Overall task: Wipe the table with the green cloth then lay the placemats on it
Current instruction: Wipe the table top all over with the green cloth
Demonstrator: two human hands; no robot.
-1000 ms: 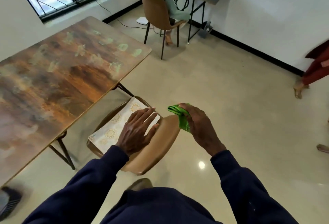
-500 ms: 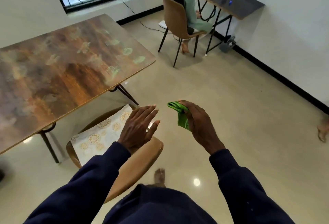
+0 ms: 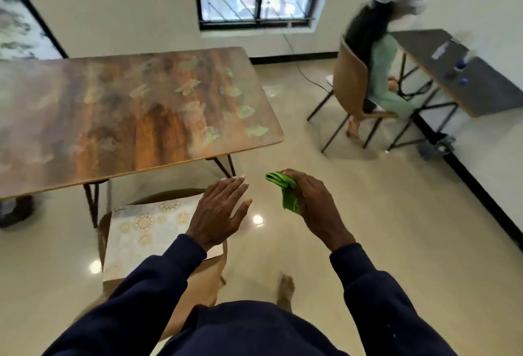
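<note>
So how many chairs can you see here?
2. The near chair, by the wooden table, carries the placemats; the far chair, at the dark desk, has a person seated. More may be out of view.

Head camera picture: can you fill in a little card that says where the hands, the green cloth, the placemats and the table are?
left hand: open, fingers straight, holding nothing, above the chair
right hand: grips the green cloth in the air, off the table
placemats: lying on the chair seat, next to the table
table: wooden top, ahead and left of both hands, no placemat on it
person: sits at a dark desk, far right
</note>
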